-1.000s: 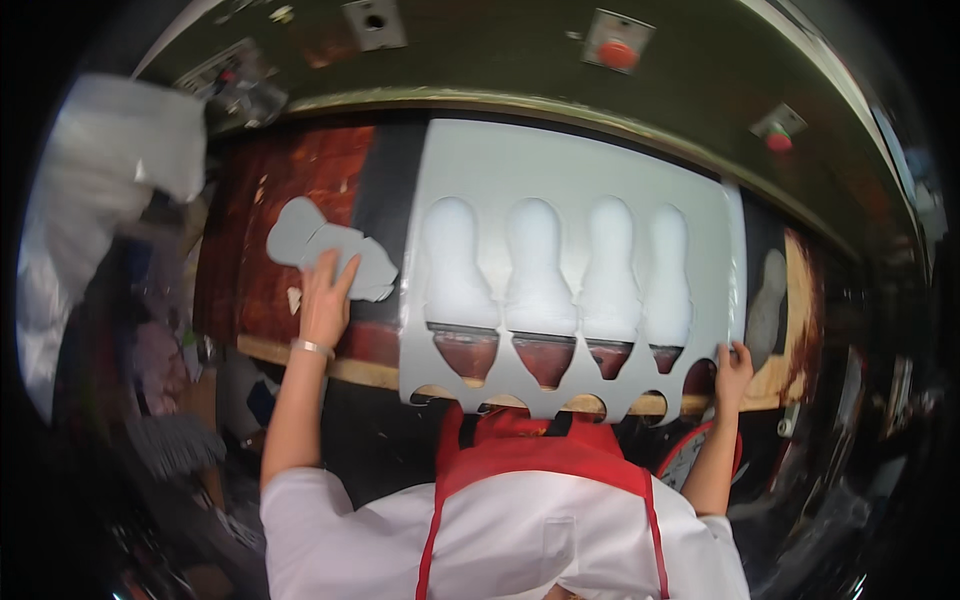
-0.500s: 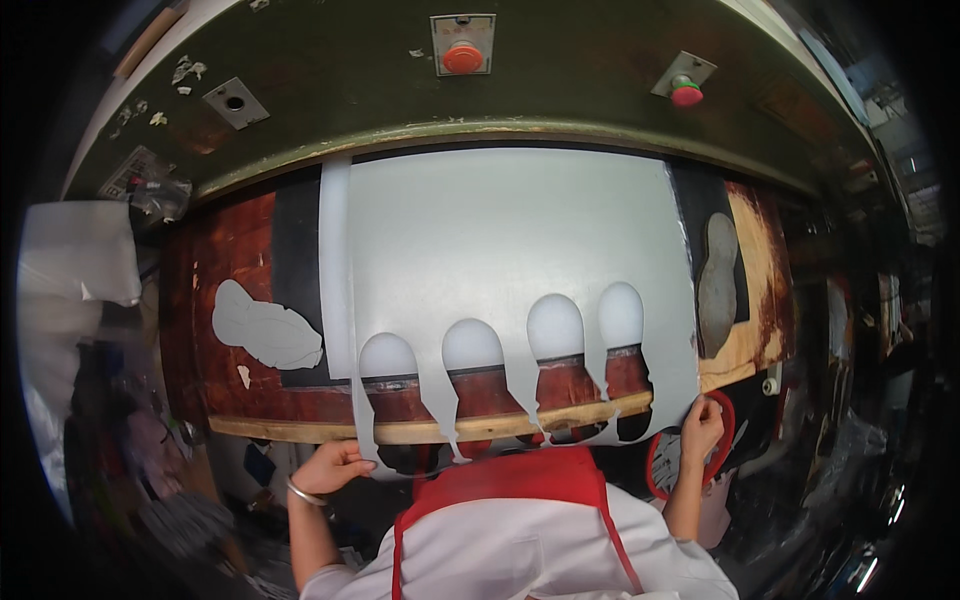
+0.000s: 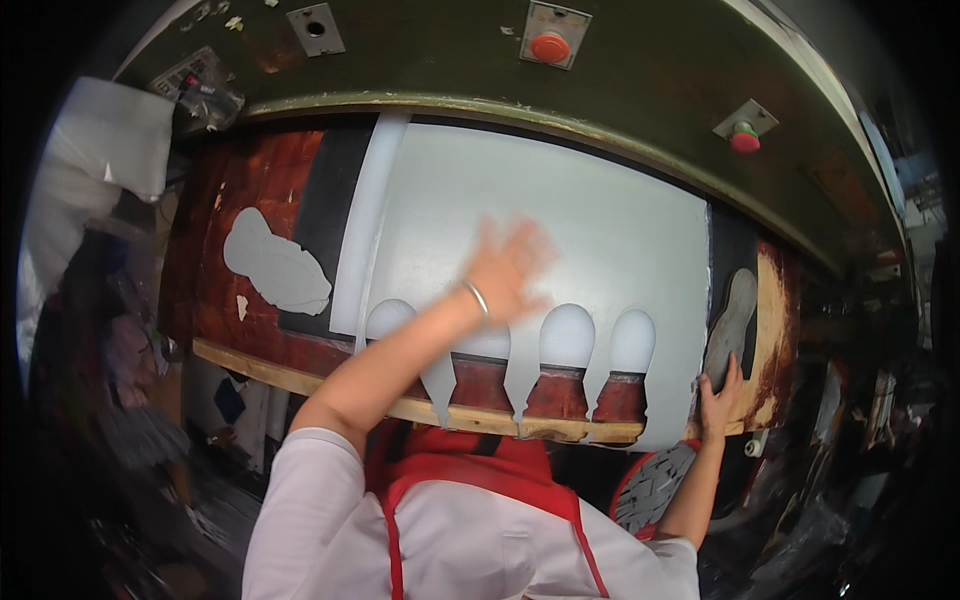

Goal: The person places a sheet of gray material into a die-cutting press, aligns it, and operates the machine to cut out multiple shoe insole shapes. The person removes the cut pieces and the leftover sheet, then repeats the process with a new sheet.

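Observation:
A pale grey sheet point(image 3: 560, 205) lies over the work surface, its near edge cut into several rounded, sole-shaped openings. My left hand point(image 3: 508, 268), blurred by motion and with a bangle at the wrist, is above the sheet with fingers spread and nothing in them. Whether it touches the sheet is unclear. At the right, my right hand point(image 3: 718, 402) has thumb and fingers around the near end of a grey-brown, sole-shaped cutting die point(image 3: 732, 325). The die lies beside the sheet's right edge. On the left rest grey sole-shaped cutouts point(image 3: 275, 262), overlapping one another.
Across the far side runs a green machine beam point(image 3: 420, 65) with a red push button point(image 3: 550, 47) and another red button point(image 3: 745, 138). A wooden edge strip point(image 3: 260, 370) borders the board. Below at the right stands a red-rimmed container point(image 3: 650, 490) of grey scraps.
My left hand has let go of the sheet's near left corner and swung up over its middle. My right hand has left the right corner and reached the die. The view has turned.

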Action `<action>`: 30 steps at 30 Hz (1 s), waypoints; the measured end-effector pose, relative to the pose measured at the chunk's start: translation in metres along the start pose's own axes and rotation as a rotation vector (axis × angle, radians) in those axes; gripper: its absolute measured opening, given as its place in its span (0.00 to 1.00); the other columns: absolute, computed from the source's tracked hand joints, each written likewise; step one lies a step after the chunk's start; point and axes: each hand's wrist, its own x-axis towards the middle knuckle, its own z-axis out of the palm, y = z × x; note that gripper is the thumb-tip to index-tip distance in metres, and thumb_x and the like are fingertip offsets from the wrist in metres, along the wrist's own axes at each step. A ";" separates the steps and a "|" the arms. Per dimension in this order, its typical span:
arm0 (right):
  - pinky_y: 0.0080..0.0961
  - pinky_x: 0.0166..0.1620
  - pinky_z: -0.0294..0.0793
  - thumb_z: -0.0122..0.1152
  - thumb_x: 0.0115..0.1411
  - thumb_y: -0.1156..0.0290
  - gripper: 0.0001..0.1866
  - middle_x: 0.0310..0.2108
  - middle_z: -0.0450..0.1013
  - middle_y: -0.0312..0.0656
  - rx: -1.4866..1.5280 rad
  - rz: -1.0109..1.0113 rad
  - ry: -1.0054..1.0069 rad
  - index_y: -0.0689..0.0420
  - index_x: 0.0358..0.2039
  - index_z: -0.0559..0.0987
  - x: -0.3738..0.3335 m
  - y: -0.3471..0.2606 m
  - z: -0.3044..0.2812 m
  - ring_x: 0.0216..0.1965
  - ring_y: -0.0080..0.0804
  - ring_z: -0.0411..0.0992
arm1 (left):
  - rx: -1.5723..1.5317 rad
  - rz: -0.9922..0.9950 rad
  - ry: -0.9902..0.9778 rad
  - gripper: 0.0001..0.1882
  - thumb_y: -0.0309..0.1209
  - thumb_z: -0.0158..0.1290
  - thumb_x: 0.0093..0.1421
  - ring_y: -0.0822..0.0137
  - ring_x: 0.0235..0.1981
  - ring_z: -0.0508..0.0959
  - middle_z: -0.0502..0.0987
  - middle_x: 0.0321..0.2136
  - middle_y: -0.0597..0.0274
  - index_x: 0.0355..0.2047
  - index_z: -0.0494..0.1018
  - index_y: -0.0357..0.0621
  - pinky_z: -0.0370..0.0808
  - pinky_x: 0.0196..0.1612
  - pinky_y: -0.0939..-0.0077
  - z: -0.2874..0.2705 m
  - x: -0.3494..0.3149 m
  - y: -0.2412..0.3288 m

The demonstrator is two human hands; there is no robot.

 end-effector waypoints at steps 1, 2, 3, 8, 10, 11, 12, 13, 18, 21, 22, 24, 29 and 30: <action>0.45 0.65 0.46 0.67 0.42 0.69 0.48 0.62 0.47 0.66 -0.059 0.015 -0.030 0.48 0.65 0.56 0.000 0.000 0.000 0.65 0.59 0.44 | -0.018 0.198 -0.195 0.29 0.52 0.46 0.59 0.52 0.66 0.51 0.57 0.63 0.54 0.58 0.65 0.53 0.39 0.63 0.36 0.004 -0.008 0.034; 0.47 0.65 0.45 0.68 0.40 0.70 0.50 0.62 0.46 0.65 -0.089 -0.019 -0.026 0.49 0.65 0.56 0.000 -0.001 0.002 0.65 0.61 0.43 | -0.404 0.353 -0.270 0.25 0.50 0.46 0.60 0.52 0.64 0.56 0.61 0.60 0.52 0.54 0.69 0.52 0.40 0.63 0.34 0.004 -0.026 0.061; 0.47 0.65 0.46 0.68 0.39 0.71 0.49 0.63 0.46 0.64 -0.102 -0.042 0.001 0.50 0.64 0.57 0.001 -0.001 0.003 0.65 0.60 0.44 | -0.270 0.729 -0.220 0.20 0.46 0.45 0.62 0.52 0.60 0.63 0.67 0.55 0.52 0.49 0.72 0.50 0.51 0.63 0.44 0.002 -0.040 0.085; 0.39 0.64 0.50 0.69 0.37 0.74 0.47 0.60 0.54 0.54 0.135 -0.082 -0.010 0.53 0.61 0.60 0.012 0.001 -0.002 0.62 0.48 0.52 | -0.349 0.246 0.083 0.15 0.26 0.50 0.54 0.54 0.46 0.72 0.73 0.44 0.53 0.43 0.73 0.42 0.69 0.51 0.63 -0.027 -0.056 0.019; 0.36 0.62 0.52 0.69 0.38 0.75 0.46 0.57 0.58 0.51 0.250 0.018 -0.003 0.54 0.60 0.60 0.016 0.002 -0.010 0.60 0.44 0.55 | -0.106 -0.067 0.198 0.21 0.26 0.50 0.54 0.49 0.53 0.68 0.70 0.51 0.49 0.50 0.69 0.37 0.62 0.59 0.54 -0.046 -0.070 -0.048; 0.34 0.62 0.54 0.69 0.38 0.75 0.45 0.56 0.59 0.49 0.291 0.080 -0.028 0.54 0.60 0.61 0.018 0.001 -0.015 0.58 0.42 0.57 | 0.021 -0.172 0.237 0.23 0.29 0.49 0.56 0.51 0.58 0.64 0.66 0.55 0.48 0.53 0.66 0.38 0.57 0.61 0.51 -0.051 -0.082 -0.069; 0.33 0.59 0.58 0.67 0.40 0.78 0.43 0.54 0.62 0.46 0.484 0.135 0.001 0.54 0.59 0.62 0.017 -0.003 -0.019 0.56 0.39 0.60 | 0.134 -0.379 0.173 0.25 0.32 0.49 0.58 0.53 0.62 0.60 0.62 0.58 0.48 0.56 0.63 0.39 0.52 0.63 0.48 -0.051 -0.090 -0.083; 0.31 0.57 0.60 0.66 0.40 0.82 0.41 0.54 0.62 0.45 0.744 0.200 -0.009 0.54 0.57 0.63 0.016 -0.009 -0.023 0.55 0.37 0.61 | 0.147 -0.343 0.183 0.26 0.33 0.48 0.59 0.53 0.63 0.57 0.59 0.60 0.48 0.57 0.61 0.39 0.49 0.64 0.48 -0.045 -0.097 -0.087; 0.27 0.59 0.54 0.67 0.37 0.82 0.37 0.49 0.60 0.39 0.661 0.026 0.125 0.55 0.50 0.64 -0.018 -0.089 -0.018 0.55 0.34 0.58 | 0.088 -0.427 0.143 0.30 0.35 0.49 0.59 0.53 0.66 0.51 0.53 0.64 0.49 0.61 0.57 0.39 0.45 0.66 0.48 -0.024 -0.128 -0.072; 0.32 0.60 0.55 0.72 0.35 0.74 0.41 0.49 0.60 0.40 1.084 -0.078 -0.098 0.54 0.52 0.62 -0.038 -0.168 0.010 0.56 0.37 0.59 | -0.015 -0.453 0.205 0.30 0.31 0.50 0.58 0.52 0.65 0.54 0.56 0.62 0.47 0.60 0.57 0.37 0.46 0.66 0.50 -0.025 -0.130 -0.066; 0.35 0.59 0.57 0.73 0.35 0.74 0.43 0.50 0.60 0.42 1.242 -0.060 -0.215 0.53 0.53 0.60 -0.038 -0.198 0.022 0.55 0.39 0.60 | -0.051 -0.461 0.241 0.30 0.30 0.50 0.58 0.51 0.64 0.55 0.57 0.62 0.47 0.60 0.57 0.36 0.47 0.66 0.51 -0.027 -0.130 -0.067; 0.35 0.58 0.59 0.75 0.34 0.74 0.45 0.51 0.62 0.45 1.448 -0.001 -0.420 0.53 0.53 0.60 -0.033 -0.258 0.050 0.55 0.40 0.61 | -0.111 -0.466 0.358 0.29 0.25 0.49 0.57 0.49 0.61 0.61 0.62 0.58 0.45 0.59 0.57 0.34 0.51 0.65 0.53 -0.029 -0.130 -0.071; 0.32 0.56 0.59 0.71 0.33 0.77 0.35 0.49 0.61 0.47 1.004 -0.079 -0.627 0.56 0.43 0.63 -0.015 -0.390 0.123 0.53 0.38 0.61 | -0.232 -0.487 0.495 0.30 0.18 0.47 0.54 0.47 0.58 0.65 0.66 0.53 0.40 0.58 0.56 0.31 0.56 0.64 0.53 -0.023 -0.132 -0.078; 0.37 0.58 0.58 0.72 0.33 0.76 0.36 0.52 0.58 0.53 0.770 -0.312 -0.420 0.57 0.44 0.63 -0.024 -0.410 0.138 0.55 0.46 0.58 | -0.248 -0.495 0.498 0.30 0.18 0.47 0.54 0.47 0.58 0.65 0.67 0.53 0.40 0.58 0.55 0.31 0.56 0.64 0.53 -0.021 -0.132 -0.079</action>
